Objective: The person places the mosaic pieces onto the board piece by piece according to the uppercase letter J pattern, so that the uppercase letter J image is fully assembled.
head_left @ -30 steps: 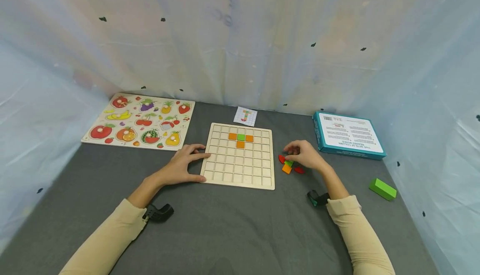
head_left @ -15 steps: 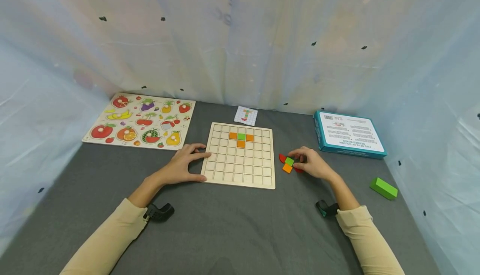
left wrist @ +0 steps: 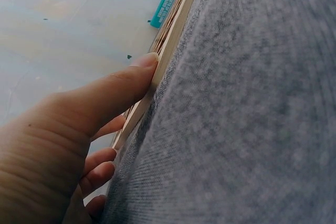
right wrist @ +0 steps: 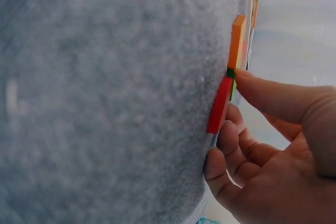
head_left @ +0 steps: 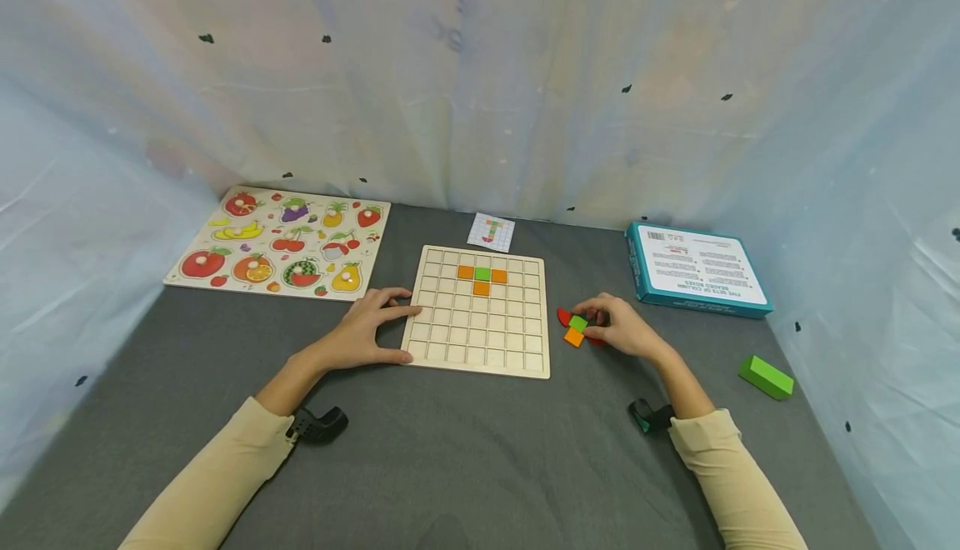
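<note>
In the head view my left hand (head_left: 363, 329) rests with spread fingers on the left edge of a wooden grid board (head_left: 480, 342). Its thumb lies along the board's side (left wrist: 167, 51) in the left wrist view. Several orange tiles (head_left: 498, 276) and a green tile (head_left: 483, 274) sit in the upper squares. Right of the board, my right hand (head_left: 624, 329) pinches a loose green square tile (head_left: 578, 323) between thumb and fingertips. Touching around it are an orange tile (head_left: 574, 337), a red curved piece (head_left: 564, 317) and a second red piece (right wrist: 219, 106), partly hidden by the hand.
A pattern card (head_left: 491, 232) lies behind the board. A fruit puzzle (head_left: 277, 243) is at the back left. To the right are a blue-edged box (head_left: 697, 271) and a green block (head_left: 767, 377). A plastic sheet (head_left: 480, 92) rises along the table's back edge.
My right hand has shifted slightly right and toward me, its fingertips coming to the sides of the loose green tile. My left hand and the board have stayed put.
</note>
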{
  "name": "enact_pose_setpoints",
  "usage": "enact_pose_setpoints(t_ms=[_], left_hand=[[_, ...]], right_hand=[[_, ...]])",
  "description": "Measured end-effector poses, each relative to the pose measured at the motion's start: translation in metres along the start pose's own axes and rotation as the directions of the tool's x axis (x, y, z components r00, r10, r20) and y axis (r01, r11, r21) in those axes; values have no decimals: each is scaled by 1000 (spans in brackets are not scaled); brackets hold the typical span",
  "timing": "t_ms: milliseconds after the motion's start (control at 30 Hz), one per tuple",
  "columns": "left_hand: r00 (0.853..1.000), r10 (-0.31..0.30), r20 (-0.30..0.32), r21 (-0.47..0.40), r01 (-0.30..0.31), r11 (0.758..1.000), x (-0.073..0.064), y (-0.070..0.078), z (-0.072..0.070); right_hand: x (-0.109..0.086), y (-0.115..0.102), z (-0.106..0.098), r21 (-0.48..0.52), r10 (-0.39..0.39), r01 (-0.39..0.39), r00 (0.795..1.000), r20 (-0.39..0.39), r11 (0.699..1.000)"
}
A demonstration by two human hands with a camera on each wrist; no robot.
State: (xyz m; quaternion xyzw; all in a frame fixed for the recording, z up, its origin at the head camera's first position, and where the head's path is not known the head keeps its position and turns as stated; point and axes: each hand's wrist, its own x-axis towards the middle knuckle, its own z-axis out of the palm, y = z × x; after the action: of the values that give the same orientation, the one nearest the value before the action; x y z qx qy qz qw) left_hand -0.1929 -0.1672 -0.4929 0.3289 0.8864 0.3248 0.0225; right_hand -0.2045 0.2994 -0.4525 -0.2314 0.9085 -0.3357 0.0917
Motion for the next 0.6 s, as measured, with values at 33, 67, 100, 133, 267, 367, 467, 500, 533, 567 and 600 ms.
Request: enact_pose_setpoints(t_ms=[33, 67, 100, 133, 267, 367, 467, 500, 533, 567, 600], left_hand=[[1000, 0, -1, 1, 0, 1000, 0, 0, 0], [1000, 0, -1, 2, 0, 1000, 0, 0, 0], [1000, 0, -2, 2, 0, 1000, 0, 0, 0], [1000, -1, -1, 2, 1, 1000, 0, 0, 0], [1000, -4, -1, 3, 4, 1000, 0, 0, 0], [1000, -1, -3, 1, 1, 1000, 0, 0, 0], [1000, -2, -4, 6, 2, 1000, 0, 0, 0], [1000, -3, -5, 7, 3, 1000, 1, 0, 0], [1000, -6, -4, 6, 6, 1000, 1, 0, 0], [1000, -8, -4, 4, 8, 1000, 1, 0, 0], [1000, -9, -3, 6, 10, 1000, 1, 0, 0]], right_hand=[[0, 0, 0, 1, 3, -3, 1000, 0, 1000], [0, 0, 0, 4, 7, -7, 1000, 1, 1000], [0, 0, 0, 6, 9, -9, 1000, 1, 1000], [0, 0, 0, 8, 12, -12, 1000, 0, 1000], [1, -1, 0, 12, 15, -15, 1000, -5, 1000], [0, -1, 1, 17, 19, -19, 1000, -11, 1000], [0, -3, 1, 29, 20, -19, 1000, -19, 999], [0, -3, 1, 32, 20, -19, 1000, -22, 999], [0, -4, 2, 35, 20, -19, 1000, -24, 999], [0, -5, 2, 37, 20, -19, 999, -26, 999], [0, -5, 2, 39, 21, -20, 999, -27, 999]])
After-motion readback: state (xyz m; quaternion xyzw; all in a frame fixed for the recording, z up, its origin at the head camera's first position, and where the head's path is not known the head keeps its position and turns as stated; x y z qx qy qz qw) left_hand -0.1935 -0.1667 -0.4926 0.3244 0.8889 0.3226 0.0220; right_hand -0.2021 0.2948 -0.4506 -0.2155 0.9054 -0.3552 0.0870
